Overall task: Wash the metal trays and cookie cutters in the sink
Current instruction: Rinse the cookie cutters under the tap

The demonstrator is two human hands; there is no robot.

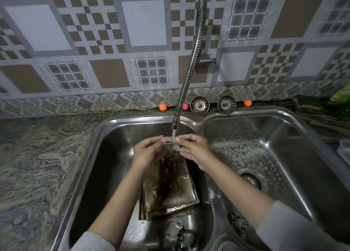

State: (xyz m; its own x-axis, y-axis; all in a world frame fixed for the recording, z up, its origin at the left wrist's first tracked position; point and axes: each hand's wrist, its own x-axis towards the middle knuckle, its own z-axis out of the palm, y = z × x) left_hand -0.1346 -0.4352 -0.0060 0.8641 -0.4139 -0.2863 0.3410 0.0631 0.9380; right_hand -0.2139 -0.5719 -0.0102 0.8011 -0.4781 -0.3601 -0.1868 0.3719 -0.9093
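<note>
Over the left basin of the double steel sink [106, 135], my left hand [146, 152] and my right hand [195, 150] pinch a small metal cookie cutter [171, 142] from both sides. Water runs onto it from the flexible tap [189, 65]. Below the hands a stack of dark metal trays [168, 186] lies in the basin, wet and stained. More cookie cutters [180, 231] lie at the near end of that basin. A flower-shaped cutter [239, 223] rests in the right basin.
The right basin [284, 156] is spattered with suds around its drain [251, 179]. Two sink strainers [199, 105] lean on the back ledge, with small orange and pink balls [162, 107] beside them. A green sponge [305, 101] lies far right. Marbled counter [37, 156] runs left.
</note>
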